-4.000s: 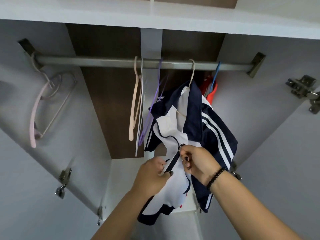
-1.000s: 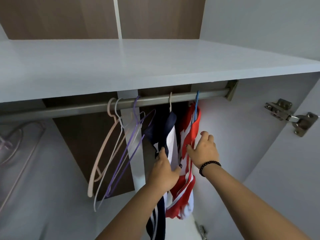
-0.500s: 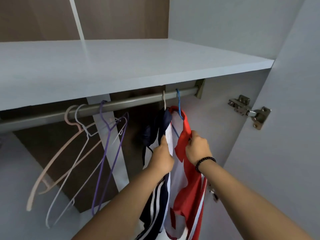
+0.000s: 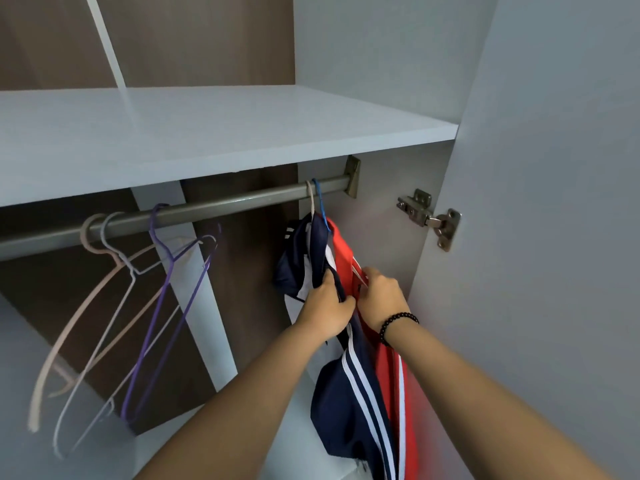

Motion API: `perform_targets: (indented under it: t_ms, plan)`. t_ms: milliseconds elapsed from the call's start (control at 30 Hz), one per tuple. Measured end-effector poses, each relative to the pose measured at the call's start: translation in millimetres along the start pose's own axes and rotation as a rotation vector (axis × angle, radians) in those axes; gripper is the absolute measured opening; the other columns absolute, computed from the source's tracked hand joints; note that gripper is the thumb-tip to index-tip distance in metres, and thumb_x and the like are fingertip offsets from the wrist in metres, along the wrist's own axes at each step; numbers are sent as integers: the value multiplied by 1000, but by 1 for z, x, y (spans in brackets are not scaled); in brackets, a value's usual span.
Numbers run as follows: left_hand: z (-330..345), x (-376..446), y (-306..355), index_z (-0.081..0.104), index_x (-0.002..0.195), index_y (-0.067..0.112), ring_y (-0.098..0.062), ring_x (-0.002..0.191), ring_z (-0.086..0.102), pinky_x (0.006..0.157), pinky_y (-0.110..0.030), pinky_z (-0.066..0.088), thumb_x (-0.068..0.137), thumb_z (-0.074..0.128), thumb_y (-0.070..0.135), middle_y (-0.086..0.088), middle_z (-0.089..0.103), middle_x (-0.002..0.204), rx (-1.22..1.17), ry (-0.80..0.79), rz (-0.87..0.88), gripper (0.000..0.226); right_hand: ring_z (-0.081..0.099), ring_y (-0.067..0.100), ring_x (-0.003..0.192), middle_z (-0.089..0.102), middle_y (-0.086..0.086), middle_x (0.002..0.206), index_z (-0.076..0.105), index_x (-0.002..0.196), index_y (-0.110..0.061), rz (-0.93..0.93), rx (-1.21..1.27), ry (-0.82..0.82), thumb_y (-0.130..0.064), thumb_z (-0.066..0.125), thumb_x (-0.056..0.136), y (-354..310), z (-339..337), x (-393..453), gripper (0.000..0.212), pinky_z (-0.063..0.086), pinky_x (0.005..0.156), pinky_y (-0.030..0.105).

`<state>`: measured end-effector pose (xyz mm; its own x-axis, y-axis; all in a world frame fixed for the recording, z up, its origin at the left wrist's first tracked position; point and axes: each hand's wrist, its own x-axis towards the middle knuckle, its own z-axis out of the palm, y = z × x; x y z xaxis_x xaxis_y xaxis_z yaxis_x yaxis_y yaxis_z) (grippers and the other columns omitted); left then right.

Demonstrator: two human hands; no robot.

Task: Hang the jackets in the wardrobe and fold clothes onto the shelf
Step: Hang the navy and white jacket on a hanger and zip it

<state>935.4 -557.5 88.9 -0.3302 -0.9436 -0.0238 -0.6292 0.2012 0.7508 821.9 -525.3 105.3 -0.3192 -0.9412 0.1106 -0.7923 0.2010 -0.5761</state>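
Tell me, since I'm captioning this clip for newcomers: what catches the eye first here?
The red jacket and navy jacket hang together at the right end of the rail, with the left hand gripping the navy one and the right hand the red. To the left, bare hangers dangle from the rail, under a white shelf.

Pale grey wardrobe panels (image 4: 381, 57) surround a brown wood-grain back wall (image 4: 207, 39). The open door (image 4: 554, 237) on the right hangs on a metal hinge (image 4: 429, 218). Soft, even light.
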Motion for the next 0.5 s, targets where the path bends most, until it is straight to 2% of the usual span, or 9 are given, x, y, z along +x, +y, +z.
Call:
perform_targets:
  t_ms: [67, 167, 200, 367, 500]
  plan:
    - [5, -12, -1, 33, 145, 7, -28, 103, 62, 91, -38, 51, 93, 55, 27, -13, 66, 112, -17, -15, 13, 59, 62, 38, 82, 65, 19, 91, 57, 109, -8, -22, 14, -11, -5, 44, 85, 7, 0, -12, 27, 52, 69, 37]
    - [9, -32, -1, 29, 150, 12, -29, 126, 51, 103, -38, 45, 96, 52, 25, -15, 56, 135, 34, -10, 11, 61, 63, 37, 86, 66, 19, 98, 56, 118, -9, -33, 17, -25, -5, 44, 87, 18, -1, -28, 33, 55, 74, 41]
    - [9, -38, -1, 31, 149, 13, -28, 127, 50, 104, -38, 44, 95, 51, 25, -13, 54, 137, 61, -2, 8, 58, 64, 37, 89, 66, 19, 102, 55, 121, -10, -40, 8, -36, -4, 44, 88, 21, -2, -33, 36, 56, 76, 42]
    - [6, -77, -4, 48, 134, 16, -28, 105, 62, 90, -43, 53, 95, 48, 26, -11, 65, 118, 200, 32, -12, 40, 66, 31, 90, 69, 14, 104, 52, 127, -9, -70, -13, -88, -1, 43, 88, 33, -7, -67, 41, 58, 76, 41]
    - [1, -112, -11, 47, 137, 20, -25, 102, 61, 84, -38, 54, 96, 47, 26, -8, 63, 118, 278, 56, -23, 41, 63, 33, 98, 66, 14, 111, 56, 121, -12, -102, -65, -194, -11, 45, 88, 38, -15, -99, 34, 55, 85, 42]
